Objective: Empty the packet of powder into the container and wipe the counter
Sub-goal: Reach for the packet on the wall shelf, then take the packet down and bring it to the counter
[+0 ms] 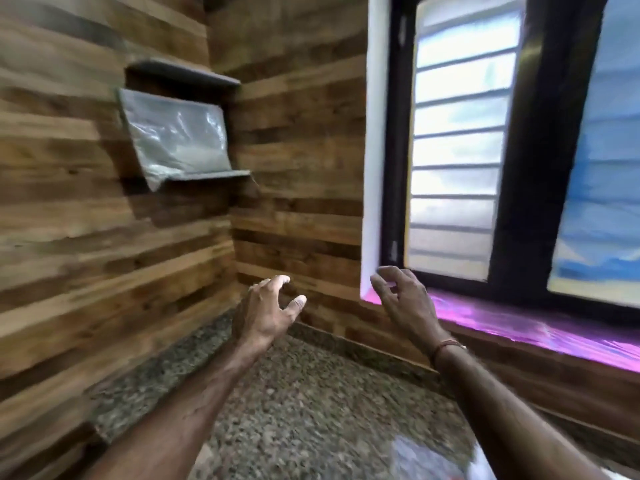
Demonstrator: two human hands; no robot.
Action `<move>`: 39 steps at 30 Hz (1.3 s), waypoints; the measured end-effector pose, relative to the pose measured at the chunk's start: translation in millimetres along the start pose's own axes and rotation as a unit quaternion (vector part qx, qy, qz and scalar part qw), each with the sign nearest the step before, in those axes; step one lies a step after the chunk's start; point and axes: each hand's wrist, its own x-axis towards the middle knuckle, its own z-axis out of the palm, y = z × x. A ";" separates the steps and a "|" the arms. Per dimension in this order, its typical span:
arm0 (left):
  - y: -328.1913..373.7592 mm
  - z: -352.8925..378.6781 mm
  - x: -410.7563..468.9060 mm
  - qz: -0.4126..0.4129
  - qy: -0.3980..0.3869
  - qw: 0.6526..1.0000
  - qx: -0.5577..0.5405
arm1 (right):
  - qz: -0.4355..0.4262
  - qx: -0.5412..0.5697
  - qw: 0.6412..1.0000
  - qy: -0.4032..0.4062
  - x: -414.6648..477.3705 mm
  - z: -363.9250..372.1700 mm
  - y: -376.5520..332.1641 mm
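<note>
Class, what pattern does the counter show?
Speckled grey-brown granite counter, clearest in the head view.

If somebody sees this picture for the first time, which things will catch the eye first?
Two hands, the left hand and the right hand, hover over the speckled stone counter, both holding nothing. On a wall shelf at upper left leans a clear packet of white powder. The window sill at right glows pink.

- my left hand point(268, 311) and right hand point(403, 299) are raised over the speckled counter point(311, 410), fingers loosely curled, holding nothing
- clear packet of powder point(176, 136) leans on a small wall shelf point(211, 174)
</note>
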 end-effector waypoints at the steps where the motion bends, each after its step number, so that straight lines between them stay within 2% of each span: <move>1: -10.7 -11.1 13.7 -0.003 0.011 1.000 0.003 | -0.012 -0.004 1.000 0.000 12.5 12.8 -13.1; 11: -116.4 -137.1 187.1 -0.024 0.160 0.985 0.054 | -0.129 0.008 0.992 0.000 207.4 120.9 -164.0; 18: -169.6 -212.8 294.1 -0.016 0.204 0.969 0.136 | -0.180 0.065 0.981 -0.030 320.1 179.9 -265.4; 21: -194.0 -231.0 342.5 -0.018 0.219 0.965 0.143 | -0.211 0.037 0.976 -0.041 361.3 205.3 -297.6; 26: -226.3 -253.7 422.8 0.026 0.220 0.956 0.190 | -0.246 -0.025 0.968 -0.040 431.0 249.7 -340.4; 32: -239.6 -274.4 506.0 0.074 0.241 0.897 0.363 | -0.279 -0.038 0.959 -0.020 518.2 296.8 -395.0; 35: -249.7 -280.0 534.3 0.067 0.237 0.899 0.362 | -0.299 -0.086 0.950 -0.009 557.7 324.1 -416.4; 39: -269.8 -279.4 559.7 0.084 0.285 0.890 0.347 | -0.295 -0.085 0.951 -0.039 594.4 359.5 -432.9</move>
